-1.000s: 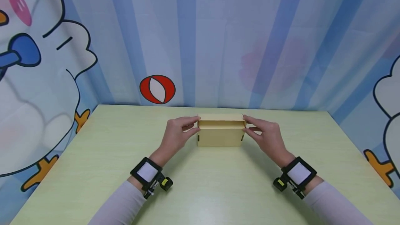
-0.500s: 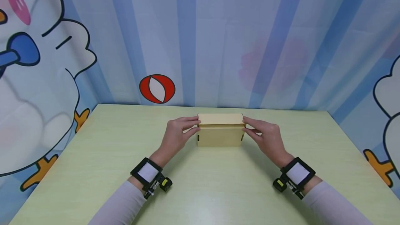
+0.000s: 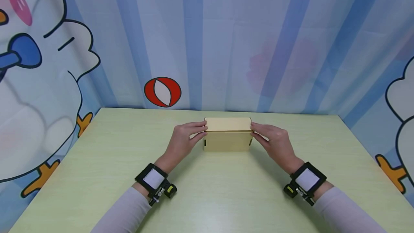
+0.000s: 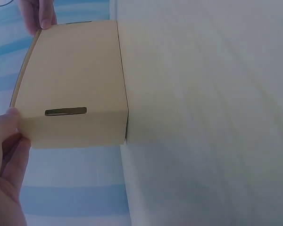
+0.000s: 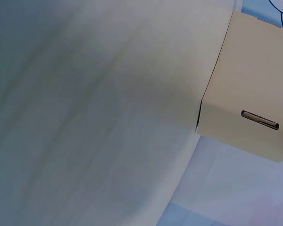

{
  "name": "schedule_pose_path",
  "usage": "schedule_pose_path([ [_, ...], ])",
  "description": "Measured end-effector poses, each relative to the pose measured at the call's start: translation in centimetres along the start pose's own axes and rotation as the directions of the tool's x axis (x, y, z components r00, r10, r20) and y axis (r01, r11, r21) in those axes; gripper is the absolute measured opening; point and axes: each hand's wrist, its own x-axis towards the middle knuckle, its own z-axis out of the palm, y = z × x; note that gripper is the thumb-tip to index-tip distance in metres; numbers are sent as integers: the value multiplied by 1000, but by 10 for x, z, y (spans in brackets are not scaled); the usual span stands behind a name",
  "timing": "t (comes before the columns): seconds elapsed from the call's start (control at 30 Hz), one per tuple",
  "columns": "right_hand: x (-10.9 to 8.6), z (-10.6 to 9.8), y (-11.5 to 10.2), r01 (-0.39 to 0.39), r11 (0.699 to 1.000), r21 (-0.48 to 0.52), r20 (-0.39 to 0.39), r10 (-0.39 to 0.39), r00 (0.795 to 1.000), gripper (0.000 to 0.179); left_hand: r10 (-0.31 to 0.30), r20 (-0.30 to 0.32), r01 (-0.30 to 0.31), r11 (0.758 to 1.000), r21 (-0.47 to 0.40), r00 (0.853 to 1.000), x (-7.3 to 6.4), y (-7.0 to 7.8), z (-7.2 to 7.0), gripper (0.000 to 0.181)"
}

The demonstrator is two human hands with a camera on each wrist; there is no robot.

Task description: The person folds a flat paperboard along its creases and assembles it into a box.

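A small tan cardboard box [image 3: 227, 141] stands on the table, its flap lid [image 3: 228, 124] lying down over the top and meeting the front wall's upper edge. My left hand [image 3: 184, 137] holds the box at its upper left corner, fingers at the lid's side and thumb lower by the front edge. At the upper right corner my right hand [image 3: 273, 139] grips it in the same way. The left wrist view shows the box's front [image 4: 73, 70] with a dark slot near its side edge. Only slivers of my right hand enter the right wrist view, beside the box [image 5: 254, 80].
The pale wood-grain table [image 3: 223, 190] reaches back to a blue striped curtain [image 3: 220, 46] with printed cartoon figures and a red ball. Each wrist wears a black strap-on camera mount, the left one [image 3: 153, 179] and the right one [image 3: 307, 179].
The box's lid has swung down toward the front, covering the opening that showed between lid and front wall. Both hands stay at the corners, their fingers lowered slightly with the lid.
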Motion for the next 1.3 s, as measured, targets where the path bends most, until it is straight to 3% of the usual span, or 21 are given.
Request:
schedule_pose_path([
  [0.6, 0, -3, -2, -3, 1000, -26, 61, 5, 998, 37, 101, 3, -101, 992, 71, 995, -2, 1, -3, 31],
  [1.0, 3, -4, 0, 85, 996, -37, 60, -83, 995, 34, 130, 17, -131, 986, 105, 991, -1, -1, -1, 31],
  [1.3, -3, -3, -1, -29, 1000, -5, 74, 29, 997, 38, 85, 0, -84, 992, 90, 996, -4, 3, 2, 32],
])
